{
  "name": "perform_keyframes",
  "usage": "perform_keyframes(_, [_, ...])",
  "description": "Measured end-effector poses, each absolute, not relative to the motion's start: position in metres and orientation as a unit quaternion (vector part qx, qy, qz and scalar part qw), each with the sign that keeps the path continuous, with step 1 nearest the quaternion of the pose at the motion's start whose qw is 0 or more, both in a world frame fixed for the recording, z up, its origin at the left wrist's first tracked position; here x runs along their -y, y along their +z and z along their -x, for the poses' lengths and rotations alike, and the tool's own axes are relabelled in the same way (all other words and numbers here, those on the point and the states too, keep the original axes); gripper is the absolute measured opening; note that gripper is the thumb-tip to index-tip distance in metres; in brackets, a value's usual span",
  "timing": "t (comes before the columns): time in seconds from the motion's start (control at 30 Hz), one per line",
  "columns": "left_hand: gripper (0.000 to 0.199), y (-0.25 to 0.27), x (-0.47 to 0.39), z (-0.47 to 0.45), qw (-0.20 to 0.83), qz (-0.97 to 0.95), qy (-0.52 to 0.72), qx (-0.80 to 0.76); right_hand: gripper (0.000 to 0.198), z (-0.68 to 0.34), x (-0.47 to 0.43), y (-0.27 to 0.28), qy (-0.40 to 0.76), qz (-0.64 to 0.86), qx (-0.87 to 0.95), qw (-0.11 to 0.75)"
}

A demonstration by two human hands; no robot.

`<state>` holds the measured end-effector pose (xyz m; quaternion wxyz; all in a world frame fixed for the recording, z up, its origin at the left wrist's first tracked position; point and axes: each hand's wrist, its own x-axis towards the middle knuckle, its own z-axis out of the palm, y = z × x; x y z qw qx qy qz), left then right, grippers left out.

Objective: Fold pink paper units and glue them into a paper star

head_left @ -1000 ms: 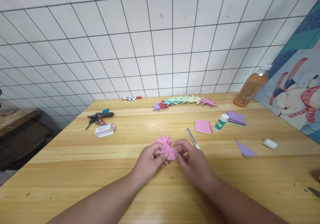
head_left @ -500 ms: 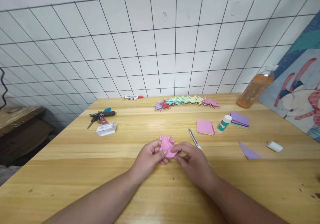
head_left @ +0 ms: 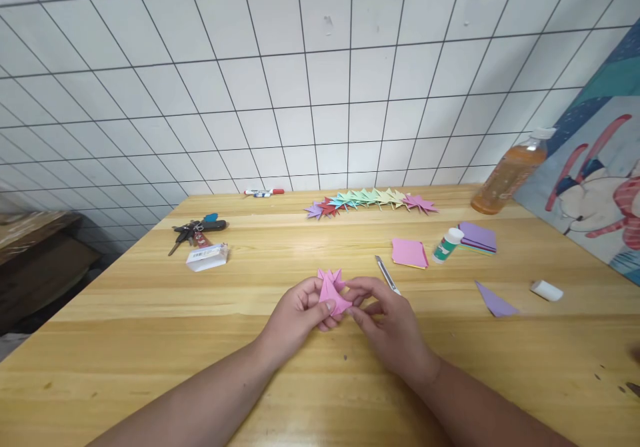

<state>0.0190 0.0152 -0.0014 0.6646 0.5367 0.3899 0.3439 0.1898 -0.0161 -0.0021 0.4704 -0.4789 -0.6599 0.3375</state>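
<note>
Pink folded paper (head_left: 334, 295) is sitting between the two hands, low centre of the head view, above the near part of the table (head_left: 215, 354); key relation is its loose right corner against the right fingertips. Left hand (head_left: 300, 307) is gripping it from the left, thumb lying across the front, fingers going behind. Right hand (head_left: 387, 317) is meeting the lower right corner with thumb and fingers bent and the gap narrow; can't tell if it's pinching that corner or only touching. Long axis is running roughly away from the person: small points are facing the wall, smooth wider flap is facing the body and flaring toward the right hand. Left is the nearer hand to the main body, overlapping it; right is nearer to the flap corner only. Utility knife (head_left: 386, 274) is lying just beyond the right hand, slanting, its near end disappearing behind that hand. Hard to make out: back of the paper and the left fingertips are hiding behind the folds, layer count isn't reading at this size, and the lower edge is blending into the fingers. Both forearms are running out of frame at the bottom, and a dark object (head_left: 634, 388) is getting cut off at the right edge, can't identify it
</note>
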Motion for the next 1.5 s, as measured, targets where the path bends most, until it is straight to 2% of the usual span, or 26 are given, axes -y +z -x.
perform_keyframes(0.07, [0.030, -0.0026, -0.0156, -0.0191, 0.663, -0.538, 0.345, -0.390, 0.032, -0.1881, 0.0151, -0.0015, 0.356, 0.489, 0.643, 0.470])
perform_keyframes(0.2, [0.032, -0.0032, -0.0151, -0.0199, 0.656, -0.548, 0.341, -0.393, 0.016, -0.1857, 0.0125, -0.0020, 0.389, 0.498, 0.618, 0.467])
perform_keyframes(0.37, [0.032, -0.0036, -0.0152, -0.0204, 0.658, -0.547, 0.343, -0.388, 0.024, -0.1857, 0.0106, -0.0045, 0.454, 0.485, 0.587, 0.463])
perform_keyframes(0.47, [0.034, -0.0035, -0.0149, -0.0206, 0.658, -0.550, 0.339, -0.387, 0.017, -0.1859, 0.0094, -0.0072, 0.466, 0.489, 0.577, 0.459])
perform_keyframes(0.67, [0.030, 0.0000, -0.0100, -0.0242, 0.643, -0.565, 0.340, -0.389, 0.003, -0.1857, 0.0072, -0.0098, 0.410, 0.515, 0.602, 0.452])
perform_keyframes(0.9, [0.037, -0.0007, -0.0086, -0.0273, 0.662, -0.558, 0.329, -0.377, 0.005, -0.1889, 0.0080, -0.0092, 0.344, 0.554, 0.623, 0.432])
perform_keyframes(1.13, [0.030, -0.0031, -0.0082, -0.0277, 0.638, -0.577, 0.341, -0.379, 0.004, -0.1912, 0.0061, -0.0099, 0.341, 0.557, 0.630, 0.420])
perform_keyframes(1.3, [0.034, -0.0023, -0.0084, -0.0273, 0.644, -0.562, 0.335, -0.397, 0.003, -0.1918, 0.0058, -0.0104, 0.351, 0.536, 0.631, 0.436])
perform_keyframes(1.5, [0.041, -0.0003, -0.0096, -0.0269, 0.657, -0.554, 0.329, -0.390, 0.006, -0.1904, 0.0061, -0.0078, 0.339, 0.556, 0.638, 0.411])
